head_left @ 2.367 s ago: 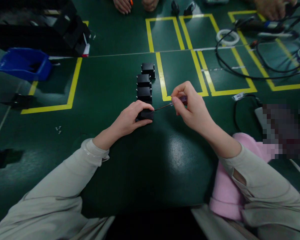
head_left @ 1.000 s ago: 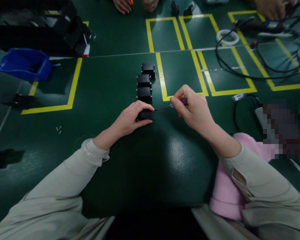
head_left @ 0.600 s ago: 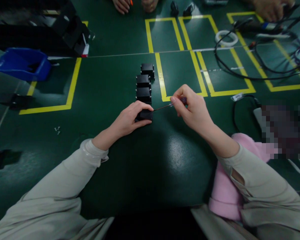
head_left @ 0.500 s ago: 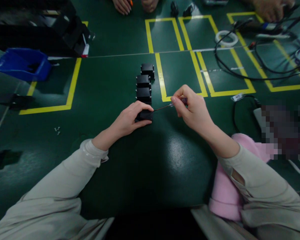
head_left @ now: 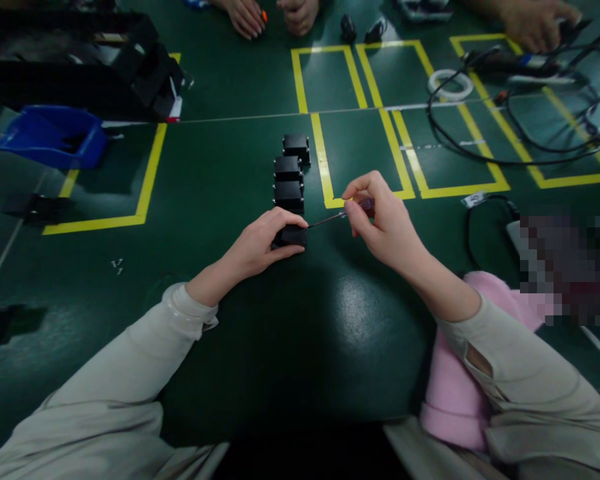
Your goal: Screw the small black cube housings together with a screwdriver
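My left hand point(head_left: 260, 245) pinches a small black box point(head_left: 293, 237) against the green table, thumb on its near side and fingers on its far side. In my right hand point(head_left: 383, 213) is a screwdriver point(head_left: 325, 219), its dark handle between thumb and fingers. The thin shaft points left, and its tip meets the right end of the held box near my left fingertip. Just beyond stand more black boxes point(head_left: 288, 192) of the same kind in a row, with small bright screw heads at their ends. Several loose screws point(head_left: 117, 266) lie left of my left forearm.
A blue bin point(head_left: 55, 137) and a long black rack point(head_left: 80, 73) stand at left. Across the table rest other people's hands point(head_left: 300, 15). Black cables point(head_left: 480, 157) and a white tape roll point(head_left: 450, 85) lie at right. Pink cloth point(head_left: 455, 400) is under my right forearm.
The whole view has shifted slightly, so the table appears a little lower. My right fingers have shifted a little on the screwdriver handle; its tip stays at the box.
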Action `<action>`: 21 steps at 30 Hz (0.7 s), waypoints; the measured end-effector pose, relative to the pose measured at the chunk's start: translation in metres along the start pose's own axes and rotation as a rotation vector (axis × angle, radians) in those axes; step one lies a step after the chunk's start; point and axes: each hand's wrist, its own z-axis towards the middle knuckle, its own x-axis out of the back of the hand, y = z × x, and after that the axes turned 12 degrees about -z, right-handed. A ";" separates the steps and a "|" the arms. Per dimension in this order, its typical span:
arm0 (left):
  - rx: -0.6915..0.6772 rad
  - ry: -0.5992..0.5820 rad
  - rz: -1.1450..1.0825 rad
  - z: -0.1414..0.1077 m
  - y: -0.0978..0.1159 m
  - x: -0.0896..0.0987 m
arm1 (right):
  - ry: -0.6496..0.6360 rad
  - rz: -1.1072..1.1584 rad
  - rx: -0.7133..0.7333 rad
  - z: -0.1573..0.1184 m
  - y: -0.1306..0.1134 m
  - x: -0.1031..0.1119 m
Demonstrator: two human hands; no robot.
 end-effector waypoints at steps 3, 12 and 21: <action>-0.004 0.003 -0.002 0.000 0.000 0.000 | 0.007 -0.012 -0.009 0.001 0.001 0.000; 0.005 -0.005 0.001 0.000 0.000 -0.001 | 0.004 0.008 -0.004 0.000 -0.001 0.000; -0.002 -0.001 -0.001 -0.001 0.000 -0.001 | 0.012 0.008 -0.022 -0.001 -0.001 -0.001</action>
